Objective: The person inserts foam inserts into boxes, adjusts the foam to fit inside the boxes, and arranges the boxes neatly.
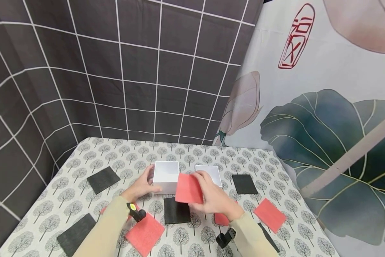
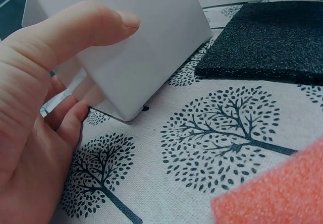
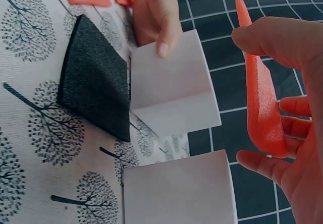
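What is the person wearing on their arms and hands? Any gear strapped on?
Both arms are in long beige sleeves reaching the wrists. The left hand and right hand are bare: no gloves, and no rings that I can see. A small black device with a yellow spot sits at the left wrist, another black device at the right.

Two white boxes (image 1: 166, 176), several foam squares (image 1: 189, 188).

Red seal stamp (image 1: 297, 36) with unreadable brush characters on the floral wall hanging (image 1: 340, 107).
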Available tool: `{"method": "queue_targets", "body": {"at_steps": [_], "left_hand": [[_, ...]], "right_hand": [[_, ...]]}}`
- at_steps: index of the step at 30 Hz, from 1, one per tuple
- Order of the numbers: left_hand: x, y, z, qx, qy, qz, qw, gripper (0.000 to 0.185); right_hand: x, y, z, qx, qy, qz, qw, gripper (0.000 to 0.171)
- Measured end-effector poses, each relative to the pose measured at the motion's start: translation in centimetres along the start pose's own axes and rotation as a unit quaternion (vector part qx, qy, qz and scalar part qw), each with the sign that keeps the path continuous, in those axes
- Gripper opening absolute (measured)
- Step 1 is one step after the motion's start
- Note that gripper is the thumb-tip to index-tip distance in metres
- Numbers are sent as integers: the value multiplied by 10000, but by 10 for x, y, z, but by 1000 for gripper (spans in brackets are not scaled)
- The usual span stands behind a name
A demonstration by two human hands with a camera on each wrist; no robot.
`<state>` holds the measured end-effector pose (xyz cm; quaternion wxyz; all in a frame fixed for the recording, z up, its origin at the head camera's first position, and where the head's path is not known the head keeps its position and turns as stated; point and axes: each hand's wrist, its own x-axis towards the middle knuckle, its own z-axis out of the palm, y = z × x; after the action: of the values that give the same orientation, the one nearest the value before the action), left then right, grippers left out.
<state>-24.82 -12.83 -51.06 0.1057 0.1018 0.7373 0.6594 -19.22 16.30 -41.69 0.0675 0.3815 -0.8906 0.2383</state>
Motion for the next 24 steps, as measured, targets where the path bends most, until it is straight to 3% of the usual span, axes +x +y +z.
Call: {"method": "queue_targets", "body": {"at_steps": [18, 24], "left_hand": [[-2, 2, 1, -28, 108, -36, 9999, 112], [-2, 1, 2, -41, 70, 26, 10000, 110]], "right_hand": [[30, 7, -1, 12, -89, -512, 9986, 89], [34, 6, -2, -13, -164, -356, 9992, 87]]}}
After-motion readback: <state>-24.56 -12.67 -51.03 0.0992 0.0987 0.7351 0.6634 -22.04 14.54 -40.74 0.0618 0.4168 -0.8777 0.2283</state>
